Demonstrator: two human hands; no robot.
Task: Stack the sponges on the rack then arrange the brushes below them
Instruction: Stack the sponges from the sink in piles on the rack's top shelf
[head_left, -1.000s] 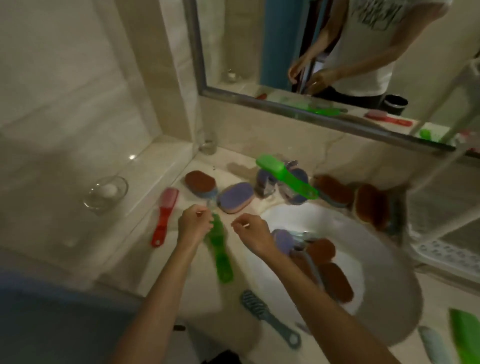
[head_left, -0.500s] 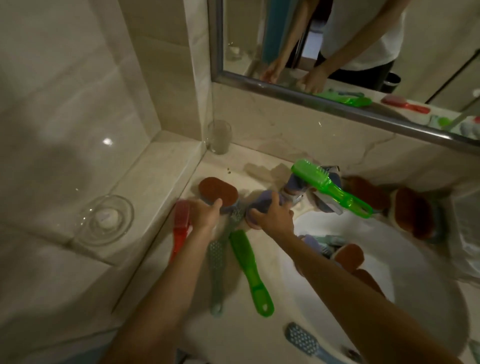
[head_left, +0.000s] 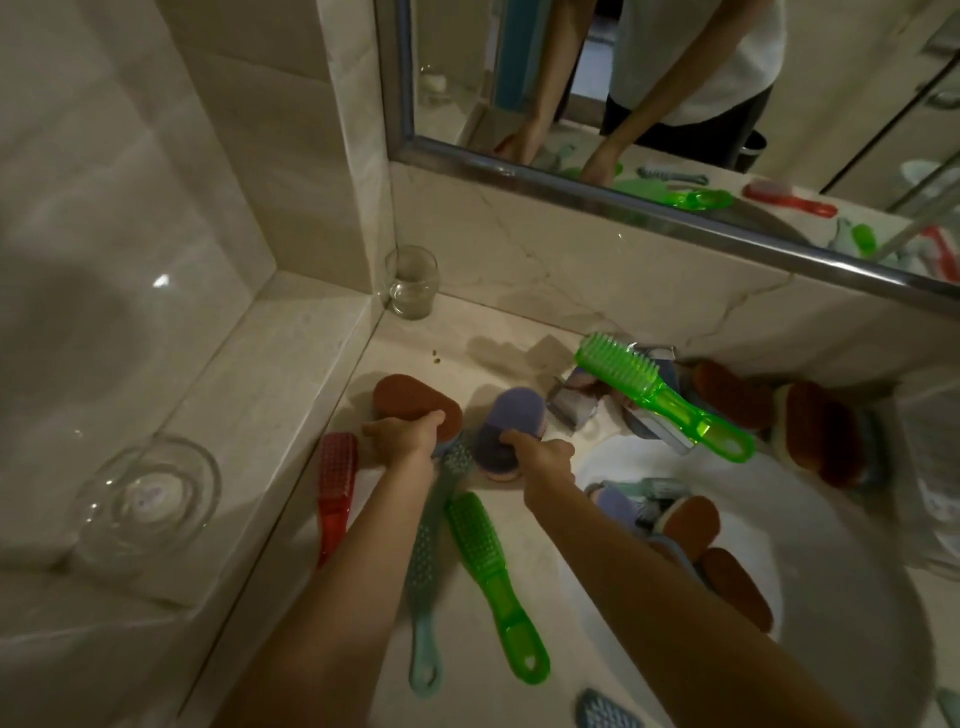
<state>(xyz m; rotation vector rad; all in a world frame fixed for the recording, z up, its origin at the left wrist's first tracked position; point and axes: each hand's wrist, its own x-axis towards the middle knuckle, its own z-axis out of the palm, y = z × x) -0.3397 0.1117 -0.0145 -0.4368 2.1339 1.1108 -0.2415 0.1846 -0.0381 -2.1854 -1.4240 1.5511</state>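
My left hand (head_left: 402, 439) grips the near end of a brown sponge (head_left: 408, 399) on the counter. To its right, my right hand (head_left: 540, 454) holds a purple sponge (head_left: 511, 415). Below the hands lie a teal brush (head_left: 426, 561), a green brush (head_left: 491, 577) and, at the left, a red brush (head_left: 335, 480). Another green brush (head_left: 649, 392) rests across the tap. More brown and purple sponges (head_left: 691, 525) sit in the white sink (head_left: 831, 545), and brown sponges (head_left: 810, 428) lean at the back right. The rack is not clearly in view.
A glass (head_left: 413, 283) stands in the back corner. A clear glass dish (head_left: 148, 496) sits on the raised ledge at left. The mirror (head_left: 675, 78) reflects a person's arms. A blue-grey brush head (head_left: 605, 712) pokes in at the bottom edge.
Both hands moved away from me from the green brush to the two sponges and closed on them. The camera shifted closer and to the left.
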